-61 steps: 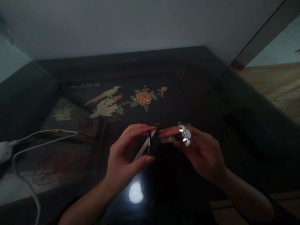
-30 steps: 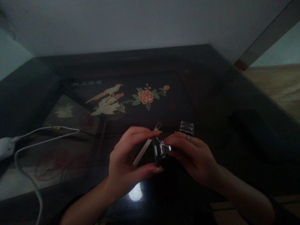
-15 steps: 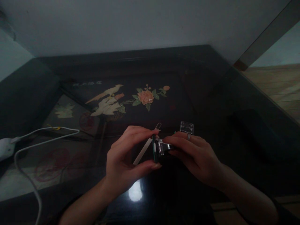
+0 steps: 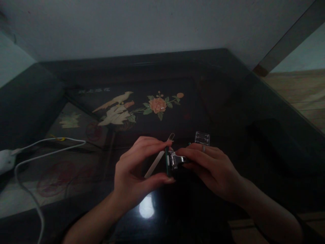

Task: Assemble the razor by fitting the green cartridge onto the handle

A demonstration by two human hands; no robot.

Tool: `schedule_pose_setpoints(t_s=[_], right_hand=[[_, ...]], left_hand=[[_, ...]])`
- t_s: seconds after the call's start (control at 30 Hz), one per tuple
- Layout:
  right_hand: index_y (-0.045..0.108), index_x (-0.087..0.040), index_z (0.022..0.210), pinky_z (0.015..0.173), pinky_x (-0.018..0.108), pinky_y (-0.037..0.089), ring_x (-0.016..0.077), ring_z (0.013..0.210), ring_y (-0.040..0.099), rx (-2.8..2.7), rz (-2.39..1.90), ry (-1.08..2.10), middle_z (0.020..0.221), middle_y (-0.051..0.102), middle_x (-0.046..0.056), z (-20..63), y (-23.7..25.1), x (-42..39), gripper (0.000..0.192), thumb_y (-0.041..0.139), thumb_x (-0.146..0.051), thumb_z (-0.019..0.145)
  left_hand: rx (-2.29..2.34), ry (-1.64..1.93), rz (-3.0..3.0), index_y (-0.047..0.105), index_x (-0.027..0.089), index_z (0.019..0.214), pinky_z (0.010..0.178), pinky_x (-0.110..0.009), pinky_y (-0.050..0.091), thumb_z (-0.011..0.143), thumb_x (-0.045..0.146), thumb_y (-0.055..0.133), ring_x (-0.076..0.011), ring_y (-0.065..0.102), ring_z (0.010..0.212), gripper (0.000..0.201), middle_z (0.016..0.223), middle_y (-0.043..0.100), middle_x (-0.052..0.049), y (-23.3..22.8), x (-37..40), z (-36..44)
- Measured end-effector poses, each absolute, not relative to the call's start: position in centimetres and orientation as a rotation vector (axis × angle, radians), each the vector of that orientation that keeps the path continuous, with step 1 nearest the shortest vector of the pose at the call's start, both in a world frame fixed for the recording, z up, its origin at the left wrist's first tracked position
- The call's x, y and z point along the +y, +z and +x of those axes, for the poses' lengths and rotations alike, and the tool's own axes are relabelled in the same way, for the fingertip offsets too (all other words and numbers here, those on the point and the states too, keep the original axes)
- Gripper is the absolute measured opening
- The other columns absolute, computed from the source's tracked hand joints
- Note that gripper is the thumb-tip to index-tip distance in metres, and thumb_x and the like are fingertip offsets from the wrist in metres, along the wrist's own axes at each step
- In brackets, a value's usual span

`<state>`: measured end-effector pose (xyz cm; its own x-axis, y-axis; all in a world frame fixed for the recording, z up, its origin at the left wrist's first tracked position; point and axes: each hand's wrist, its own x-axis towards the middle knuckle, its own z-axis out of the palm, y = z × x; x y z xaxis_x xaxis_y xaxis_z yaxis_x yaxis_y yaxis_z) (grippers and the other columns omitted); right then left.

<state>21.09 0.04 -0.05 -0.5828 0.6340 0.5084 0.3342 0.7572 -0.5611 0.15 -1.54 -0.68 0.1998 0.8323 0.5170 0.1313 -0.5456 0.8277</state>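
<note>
Thumb and fingertips of my left hand (image 4: pixel 133 169) pinch the ends of a thin dark green piece (image 4: pixel 167 162) that looks like a razor's blade cartridge, held on edge. Against its right side sits the shiny metal head of a razor (image 4: pixel 174 160). My right hand (image 4: pixel 214 166), wearing a ring, is closed around the razor's handle, most of which the fingers hide. Whether cartridge and razor are locked together I cannot tell. Behind my left fingers a narrow pale stick (image 4: pixel 154 164) with a loop-shaped end slants across the tabletop. A small clear ribbed case (image 4: pixel 202 138) lies just beyond my right hand.
The dark glossy table (image 4: pixel 218 91) bears a bird-and-flower picture (image 4: pixel 157 105). At left, a white plug adapter (image 4: pixel 7 161) has a white cable (image 4: pixel 30 193) curling towards the front. A black object (image 4: pixel 274 145) lies at right. A wall rises behind the table.
Almost nothing differs. Both hands keep the same grip, with only a very slight shift of the left hand and the pieces.
</note>
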Motion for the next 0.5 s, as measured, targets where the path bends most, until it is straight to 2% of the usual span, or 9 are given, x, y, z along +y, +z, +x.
schedule_pose_setpoints(t_s=[0.5], right_hand=[[0.059,-0.014,0.113,0.067,0.023,0.053,0.0153,0.078,0.069,-2.271,-0.731,0.516,0.089,0.071,0.008,21.21,0.18,0.0,0.021,0.044,-0.018,0.1]], left_hand=[[0.901,1.356,1.732,0.071,0.03,0.115,0.081,-0.036,0.052,0.07,0.032,0.083,-0.023,0.064,0.092,0.047,0.106,0.074,-0.006,-0.71,-1.53,0.16]])
